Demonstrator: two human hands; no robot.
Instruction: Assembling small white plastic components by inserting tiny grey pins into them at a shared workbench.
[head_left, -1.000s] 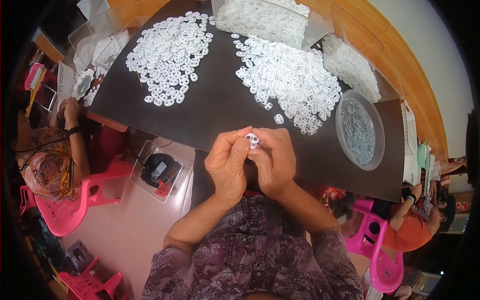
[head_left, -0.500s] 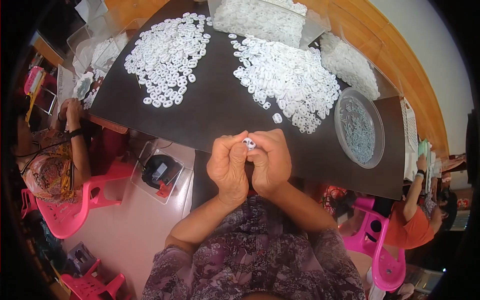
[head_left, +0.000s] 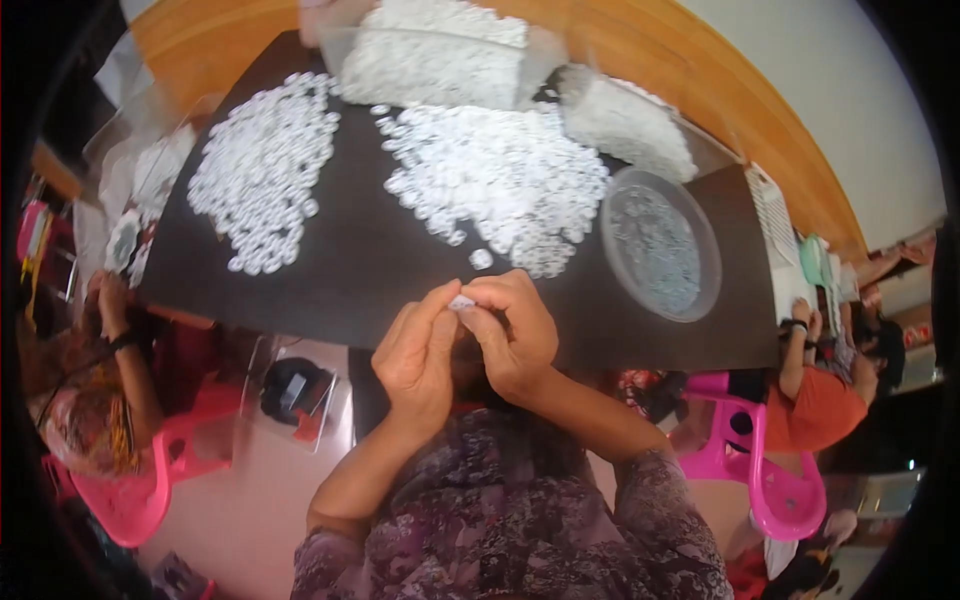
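Observation:
My left hand (head_left: 412,350) and my right hand (head_left: 515,335) meet just in front of the dark table's near edge. Between their thumbs and forefingers they pinch one small white plastic piece (head_left: 461,302); its outline is blurred and partly covered by the fingertips. A single loose white piece (head_left: 481,259) lies just beyond my hands. Behind it spreads a large pile of white oval pieces with holes (head_left: 490,170). To the left is a second pile of similar pieces (head_left: 262,175).
At right stands a round clear tub (head_left: 714,275) holding many thin silvery metal parts. Clear bins of white pieces (head_left: 430,65) (head_left: 630,120) line the table's far side. People sit to the left (head_left: 90,410) and right (head_left: 815,405), by pink chairs (head_left: 140,500).
The view has shifted, so the table and piles sit further left and lower in it. The pinched white piece has turned, and its holes show less plainly. Both hands keep their grip.

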